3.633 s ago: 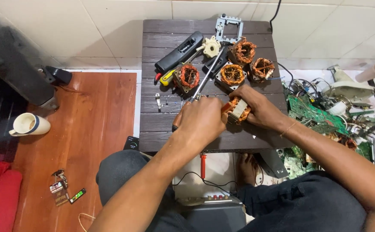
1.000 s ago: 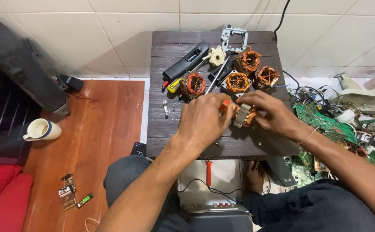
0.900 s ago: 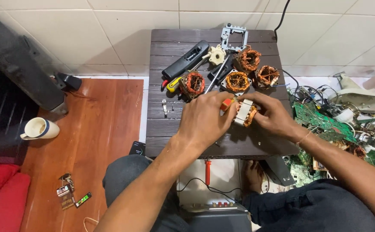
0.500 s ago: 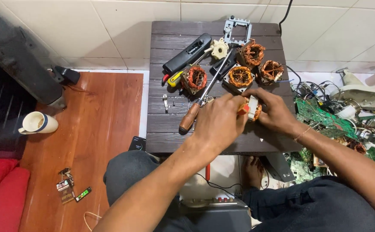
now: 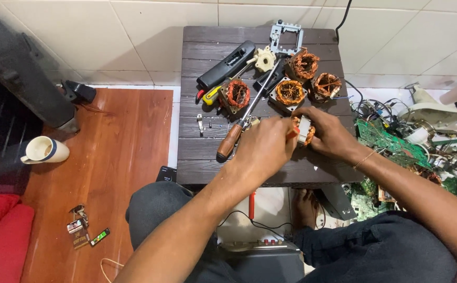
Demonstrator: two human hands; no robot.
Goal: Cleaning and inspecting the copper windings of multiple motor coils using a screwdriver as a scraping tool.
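Two hands meet over one small copper-wound motor core [image 5: 306, 130], held just above the bench [image 5: 197, 157] near the middle of its right side. The right hand [image 5: 329, 137] has its grip closed around the core from the right. The left hand [image 5: 264, 149] is closed on something red and thin at the core's left face, probably a small tool or a wire end, though the fingers hide most of it.

To do this step well, I would judge that the right hand should keep the core steady and turned toward the camera, while the left works in short, light strokes so the thin copper winding is not nicked or torn.

Counting outward: four more wound cores sit on the bench, one [image 5: 236, 94] toward the left centre, one [image 5: 290, 92] at mid bench, and two [image 5: 304, 63] [image 5: 326, 85] toward the far right corner. One wooden-handled screwdriver [image 5: 239, 131] lies diagonally beside the left hand. One black oblong case [image 5: 226, 64] lies near the far edge, one cream plastic gear [image 5: 264, 57] beside it, and one grey metal frame [image 5: 286, 35] at the far edge. On the floor sit one white mug [image 5: 44, 150] to the left and one green circuit board [image 5: 388, 141] to the right.
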